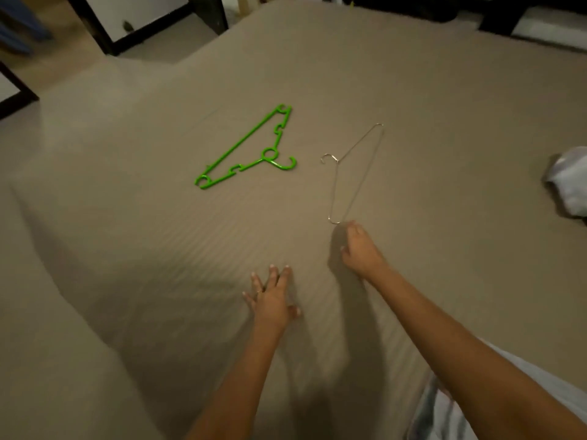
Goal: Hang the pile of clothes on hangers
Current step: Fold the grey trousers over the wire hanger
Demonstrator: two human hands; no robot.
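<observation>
Our left hand (271, 301) lies flat, fingers spread, on the taupe ribbed bedsheet (127, 249), while our right hand (360, 247), fingers curled, touches the thin metal wire hanger (354, 173) at centre frame.

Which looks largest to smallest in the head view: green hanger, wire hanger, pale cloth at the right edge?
1. Green hanger and wire hanger: similar extent, too close to rank.
2. Pale cloth: smallest as seen, though the frame edge cuts it off, so its full size is unknown.

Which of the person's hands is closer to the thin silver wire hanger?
The right hand: its fingers reach the near corner of the thin silver wire hanger. The left hand lies flat on the beige bedsheet, nearer the person and left of the hanger.
</observation>
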